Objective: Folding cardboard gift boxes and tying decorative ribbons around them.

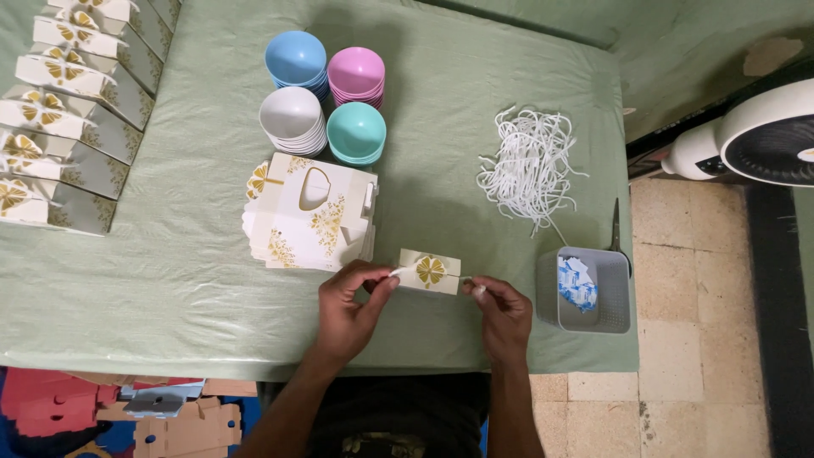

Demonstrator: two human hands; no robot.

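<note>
Both hands are pinching a thin white ribbon (397, 270) strung across a small folded favor box (430, 271) with a gold flower — left hand (349, 307) grips one end, right hand (502, 315) the other. The box sits at the near edge of the green tabletop (170, 271), just in front of a stack of flat box blanks (307, 214). Four stacks of coloured bowls (324, 95) are behind that, a pile of white ribbons (530, 165) and a grey basket (585, 290) sit off to the right.
</note>
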